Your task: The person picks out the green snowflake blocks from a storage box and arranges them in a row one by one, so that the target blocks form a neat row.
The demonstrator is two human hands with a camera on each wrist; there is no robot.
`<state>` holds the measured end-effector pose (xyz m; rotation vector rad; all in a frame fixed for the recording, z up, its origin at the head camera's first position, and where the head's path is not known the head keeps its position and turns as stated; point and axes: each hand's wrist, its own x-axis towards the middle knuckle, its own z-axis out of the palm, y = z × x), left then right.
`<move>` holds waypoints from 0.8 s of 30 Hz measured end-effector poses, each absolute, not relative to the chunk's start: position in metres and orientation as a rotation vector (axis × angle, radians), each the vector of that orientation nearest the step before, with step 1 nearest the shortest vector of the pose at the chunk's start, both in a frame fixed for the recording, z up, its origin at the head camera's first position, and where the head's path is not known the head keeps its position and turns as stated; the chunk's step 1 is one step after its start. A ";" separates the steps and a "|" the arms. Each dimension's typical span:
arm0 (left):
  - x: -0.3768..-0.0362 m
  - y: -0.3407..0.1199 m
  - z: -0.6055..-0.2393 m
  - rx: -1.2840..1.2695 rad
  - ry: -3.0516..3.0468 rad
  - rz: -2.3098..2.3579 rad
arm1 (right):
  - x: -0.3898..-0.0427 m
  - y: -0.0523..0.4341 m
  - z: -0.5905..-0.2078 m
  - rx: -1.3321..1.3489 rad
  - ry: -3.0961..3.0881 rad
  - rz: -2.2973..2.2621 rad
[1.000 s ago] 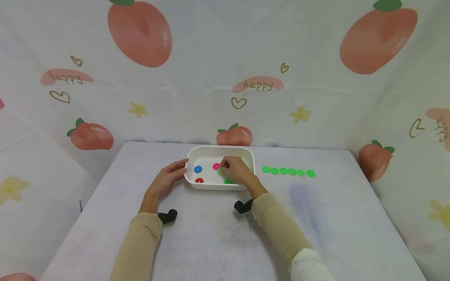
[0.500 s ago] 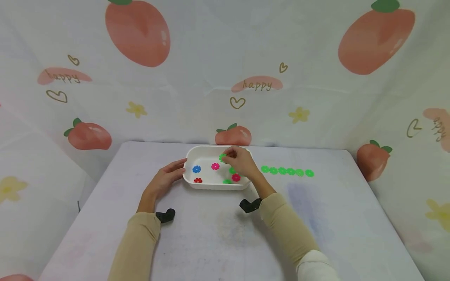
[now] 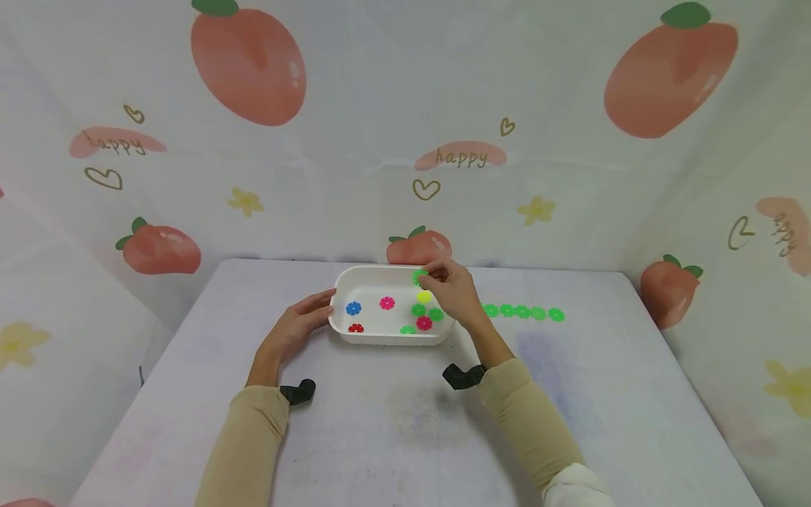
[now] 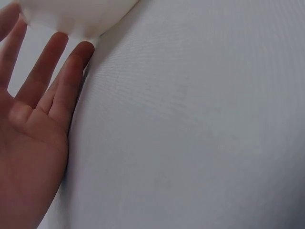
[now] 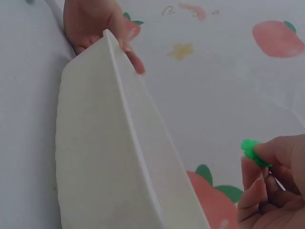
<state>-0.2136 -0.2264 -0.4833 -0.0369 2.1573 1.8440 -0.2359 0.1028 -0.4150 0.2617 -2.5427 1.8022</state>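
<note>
Left hand (image 3: pixel 298 331): lies flat on the desk (image 3: pixel 405 422), fingers straight and touching the left end wall of the white tray (image 3: pixel 342 331); it holds nothing.

White tray: stands at mid-desk. Loose in it, left to right: one blue disc (image 3: pixel 353 308), one red disc (image 3: pixel 356 328), one pink disc (image 3: pixel 386 303), three green discs (image 3: pixel 418 310), one yellow disc (image 3: pixel 424 296), one magenta disc (image 3: pixel 424 323). A further piece may lie hidden behind the right hand; the head view does not settle it.

Right hand (image 3: pixel 453 296): raised over the tray's far right corner, thumb and fingertips pinching one green disc (image 3: pixel 419 277), clear of the tray floor.

Green row (image 3: pixel 522 312): a line of green discs on the desk just right of the tray, touching edge to edge; its near end is covered by the right hand.

Progress, as judged: green sorting is well under way. One green disc is lifted out; three greens remain in the tray with five of other colours.
</note>
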 end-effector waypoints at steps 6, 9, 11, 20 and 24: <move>-0.214 -0.227 -0.486 -0.051 2.167 1.833 | -0.235 0.120 -0.416 0.184 -2.496 1.846; -0.214 -0.227 -0.486 -0.054 2.171 1.831 | -0.234 0.128 -0.419 0.165 -2.485 1.849; -0.214 -0.227 -0.486 -0.066 2.170 1.832 | -0.234 0.133 -0.421 0.146 -2.478 1.856; -0.214 -0.227 -0.486 -0.061 2.172 1.838 | -0.232 0.152 -0.427 0.034 -2.464 1.842; -0.213 -0.227 -0.486 -0.063 2.185 1.825 | -0.230 0.163 -0.429 -0.021 -2.453 1.845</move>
